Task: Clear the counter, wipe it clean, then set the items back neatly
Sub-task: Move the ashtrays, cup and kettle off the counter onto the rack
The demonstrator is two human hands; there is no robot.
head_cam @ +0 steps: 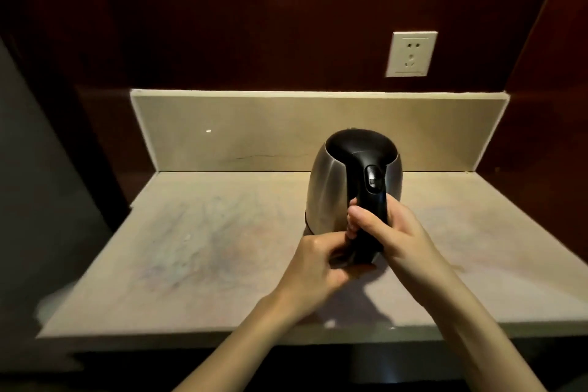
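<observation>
A steel electric kettle (327,188) with a black lid and black handle stands on the beige stone counter (197,251), right of centre. My right hand (391,232) grips the kettle's handle, fingers wrapped round it. My left hand (318,261) sits at the base of the handle with its fingers curled against the lower end; what it pinches there is hidden in shadow. The kettle's underside is hidden behind my hands.
A beige backsplash (254,130) runs along the back of the counter. A white wall socket (411,53) sits on the dark red wall above right. Dark wooden panels close in both sides. Faint streaks show on the counter's surface.
</observation>
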